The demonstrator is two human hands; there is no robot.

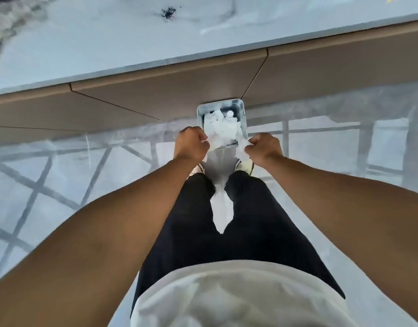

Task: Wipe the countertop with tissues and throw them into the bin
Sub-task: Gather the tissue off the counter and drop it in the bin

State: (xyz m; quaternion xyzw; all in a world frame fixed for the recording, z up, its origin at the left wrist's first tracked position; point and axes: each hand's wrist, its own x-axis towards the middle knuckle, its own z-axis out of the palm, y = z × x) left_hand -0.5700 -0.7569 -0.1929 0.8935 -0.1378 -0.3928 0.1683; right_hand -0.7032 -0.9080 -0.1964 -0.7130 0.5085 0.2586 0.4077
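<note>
A metal bin (243, 114) stands on the floor against the cabinet front, with crumpled white tissues inside. My left hand (190, 143) and my right hand (264, 147) are both closed on a white tissue (221, 140) stretched between them, just above the bin's near edge. Above lies the pale marble countertop (109, 43), with a small dark patch of crumbs (168, 13) on it.
Tan cabinet fronts (179, 90) run below the countertop edge. The glossy pale floor (85, 173) reflects window frames. My legs in dark trousers and light shoes (247, 165) stand just in front of the bin.
</note>
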